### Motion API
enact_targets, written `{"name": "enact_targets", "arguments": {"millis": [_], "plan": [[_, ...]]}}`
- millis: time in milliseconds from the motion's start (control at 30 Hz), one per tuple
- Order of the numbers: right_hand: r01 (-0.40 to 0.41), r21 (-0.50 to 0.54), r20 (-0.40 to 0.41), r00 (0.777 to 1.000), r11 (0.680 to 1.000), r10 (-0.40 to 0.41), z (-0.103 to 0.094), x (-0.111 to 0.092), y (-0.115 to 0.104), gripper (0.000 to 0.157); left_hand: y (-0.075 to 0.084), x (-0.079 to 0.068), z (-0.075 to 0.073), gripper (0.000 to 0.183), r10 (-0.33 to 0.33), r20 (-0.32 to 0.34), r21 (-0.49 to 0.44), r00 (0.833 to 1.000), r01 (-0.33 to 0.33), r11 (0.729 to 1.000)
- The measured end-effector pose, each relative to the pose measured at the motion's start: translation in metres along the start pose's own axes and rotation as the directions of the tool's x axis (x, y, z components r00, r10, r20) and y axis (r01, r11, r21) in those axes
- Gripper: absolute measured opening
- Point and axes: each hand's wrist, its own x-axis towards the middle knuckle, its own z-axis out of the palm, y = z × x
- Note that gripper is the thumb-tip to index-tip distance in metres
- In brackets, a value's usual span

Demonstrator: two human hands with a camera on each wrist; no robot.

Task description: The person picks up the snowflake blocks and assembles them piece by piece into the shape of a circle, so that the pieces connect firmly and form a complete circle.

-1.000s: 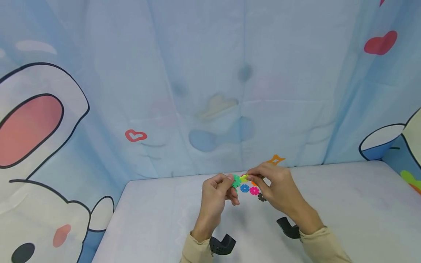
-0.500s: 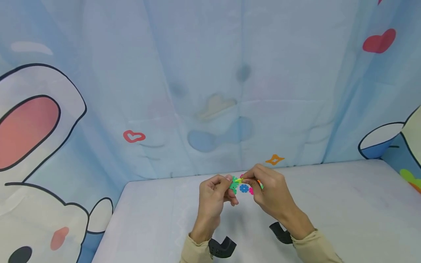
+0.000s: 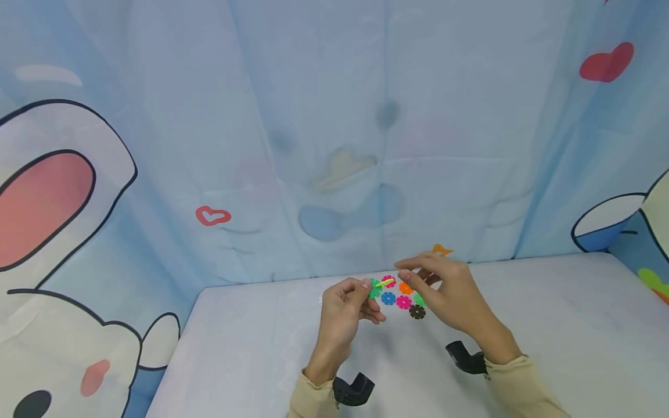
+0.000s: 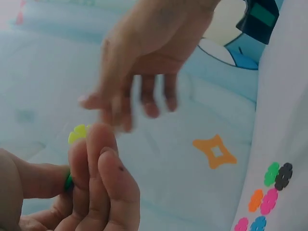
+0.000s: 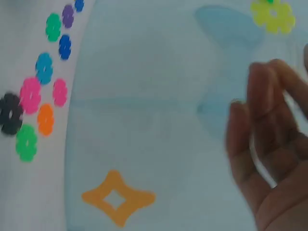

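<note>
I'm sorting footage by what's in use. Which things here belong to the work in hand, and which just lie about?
In hand:
left hand pinching a joined green and yellow snowflake piece
right hand, holding nothing
loose snowflake pieces on the table

Lying about:
cartoon backdrop cloth

Both forearms wear long beige sleeves, the left sleeve (image 3: 309,399) and the right sleeve (image 3: 520,388), each ending in a soft cuff at the wrist. A black curved bracket sits against each cuff: the left bracket (image 3: 353,389) and the right bracket (image 3: 465,357). The hands, left hand (image 3: 345,310) and right hand (image 3: 449,293), are bare, with no rings or gloves.
</note>
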Motion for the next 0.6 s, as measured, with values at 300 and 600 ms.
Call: {"name": "enact_targets", "arguments": {"millis": [300, 600], "plan": [[-0.422, -0.267, 0.419, 0.759, 0.866, 0.499, 0.014, -0.021, 0.059, 0.028, 0.000, 0.002, -0.011, 0.022, 0.109, 0.066, 0.123, 0.992, -0.117, 0.986], [-0.438, -0.324, 0.372, 0.756, 0.838, 0.539, 0.036, -0.033, 0.075, 0.025, 0.003, 0.000, -0.011, 0.016, 0.172, 0.160, 0.170, 0.972, -0.198, 0.965]]}}
